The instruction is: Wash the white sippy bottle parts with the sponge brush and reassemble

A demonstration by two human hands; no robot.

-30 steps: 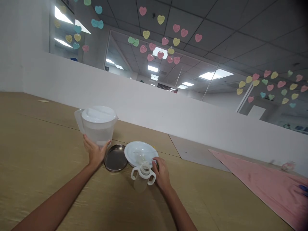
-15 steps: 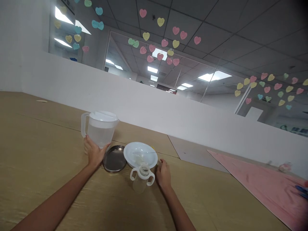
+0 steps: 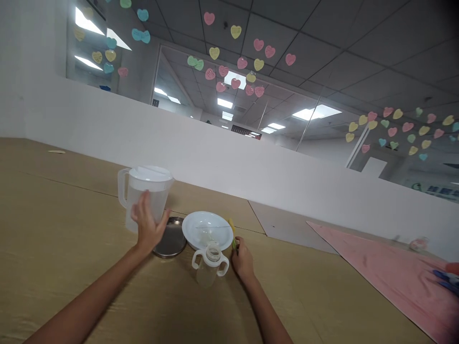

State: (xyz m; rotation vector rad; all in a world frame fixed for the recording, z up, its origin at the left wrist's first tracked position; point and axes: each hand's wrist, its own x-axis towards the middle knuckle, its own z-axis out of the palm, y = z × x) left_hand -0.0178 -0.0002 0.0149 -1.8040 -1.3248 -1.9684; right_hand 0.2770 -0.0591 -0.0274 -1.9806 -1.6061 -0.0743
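Note:
A translucent lidded pitcher [image 3: 138, 193] of clear liquid stands at left, its handle to the left. My left hand [image 3: 147, 227] is raised in front of it with fingers apart; whether it touches the pitcher I cannot tell. Beside that hand lies a shallow metal tray [image 3: 174, 239]. A white bowl [image 3: 190, 229] holds a clear piece and a thin straight item. Before the bowl stands an open, two-handled baby bottle [image 3: 206, 272]. My right hand [image 3: 243, 260] is closed around a slim yellow-and-green utensil [image 3: 233, 234], whose kind I cannot make out, at the bowl's right edge.
On the right a pink cloth [image 3: 387, 272] covers part of the table, with blue-handled scissors [image 3: 446, 279] at its edge. A small clear object [image 3: 419, 244] sits at its back. A low white wall [image 3: 229, 162] runs along the table's far side.
My left hand has lifted and shifted right from the pitcher's lower left side, its fingers now spread. The yellow-and-green utensil shows more beside my right hand, which has barely moved.

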